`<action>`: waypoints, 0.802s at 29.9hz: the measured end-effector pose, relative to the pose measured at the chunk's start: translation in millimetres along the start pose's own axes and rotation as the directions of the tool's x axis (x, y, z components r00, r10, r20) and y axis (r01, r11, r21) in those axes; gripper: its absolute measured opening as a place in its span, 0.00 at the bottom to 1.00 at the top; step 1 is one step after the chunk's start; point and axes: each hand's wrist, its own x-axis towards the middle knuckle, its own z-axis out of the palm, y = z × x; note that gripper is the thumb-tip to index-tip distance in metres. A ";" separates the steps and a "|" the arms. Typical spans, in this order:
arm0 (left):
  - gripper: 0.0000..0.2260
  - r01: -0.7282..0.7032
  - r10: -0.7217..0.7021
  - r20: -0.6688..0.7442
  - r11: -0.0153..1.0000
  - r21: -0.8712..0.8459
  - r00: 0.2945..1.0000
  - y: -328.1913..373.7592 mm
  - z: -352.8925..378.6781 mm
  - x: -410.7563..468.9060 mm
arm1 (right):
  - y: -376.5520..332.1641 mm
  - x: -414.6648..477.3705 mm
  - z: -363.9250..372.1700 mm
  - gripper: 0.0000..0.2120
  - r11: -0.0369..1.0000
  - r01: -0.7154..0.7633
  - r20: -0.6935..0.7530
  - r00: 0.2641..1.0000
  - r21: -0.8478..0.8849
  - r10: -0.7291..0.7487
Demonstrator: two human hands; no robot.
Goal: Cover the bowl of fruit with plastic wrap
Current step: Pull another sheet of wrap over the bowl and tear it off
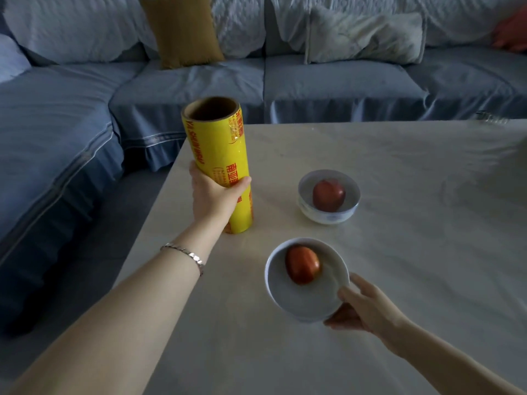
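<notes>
Pale marble-look table [370,280] fills lower right of frame, faint grey veining, near-left corner toward the sofa. Blue-covered sectional sofa [199,84] wraps the upper half and left side, L-shaped, skirted slipcover with pale piping. Mustard-yellow cushion [182,29] leans upright against the backrest, upper centre. White textured cushion [365,35] upper right, propped on the same backrest. Reddish-orange shape [513,32] at far upper right edge, cut off, unclear. Small glinting object [492,118] at table's far right edge, too blurred to identify.
</notes>
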 end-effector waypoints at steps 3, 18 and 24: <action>0.40 -0.005 0.004 -0.062 1.000 -0.024 0.998 3.7 2.9 -4.3 | -0.6 1.4 1.7 0.13 0.997 -0.054 -0.004 0.999 -0.055 0.054; 0.40 -0.047 0.026 0.268 0.996 0.073 0.963 42.4 -63.5 -83.1 | -118.1 -28.7 53.1 0.41 0.827 0.554 0.103 0.832 -0.098 -0.545; 0.44 -0.176 0.067 0.531 0.972 0.158 0.845 42.2 -57.5 -113.2 | -93.6 -34.1 56.2 0.38 0.862 0.479 -0.094 0.878 0.169 -0.469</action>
